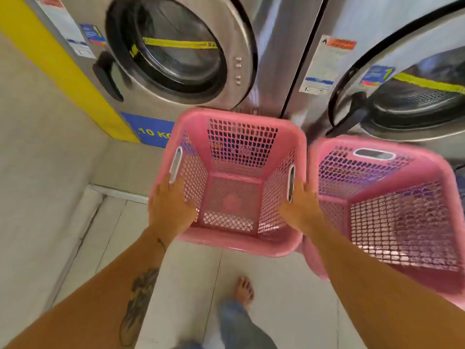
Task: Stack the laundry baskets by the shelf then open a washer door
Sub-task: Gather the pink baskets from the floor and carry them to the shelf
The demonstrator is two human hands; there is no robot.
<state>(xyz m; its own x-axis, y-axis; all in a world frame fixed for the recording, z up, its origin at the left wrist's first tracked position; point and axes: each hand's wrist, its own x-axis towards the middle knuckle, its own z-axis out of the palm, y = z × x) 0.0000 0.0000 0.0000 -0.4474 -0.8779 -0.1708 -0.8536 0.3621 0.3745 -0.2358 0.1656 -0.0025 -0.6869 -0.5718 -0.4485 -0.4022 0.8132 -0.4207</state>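
While the person stood barefoot, left hand [171, 207]: clasped the left rim of the pink laundry basket [234, 244].
Right hand [302, 205]: clasped its right rim.
Second pink basket [402, 222]: touched it, rightward.
Left washer door [181, 51], right washer door [415, 96]: stood closed beyond.

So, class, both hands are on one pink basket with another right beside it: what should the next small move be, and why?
Probably lift the left basket and lower it into the right basket. The left hand and right hand hold its side rims, and both baskets are empty, open side up, side by side, so one should nest inside the other.
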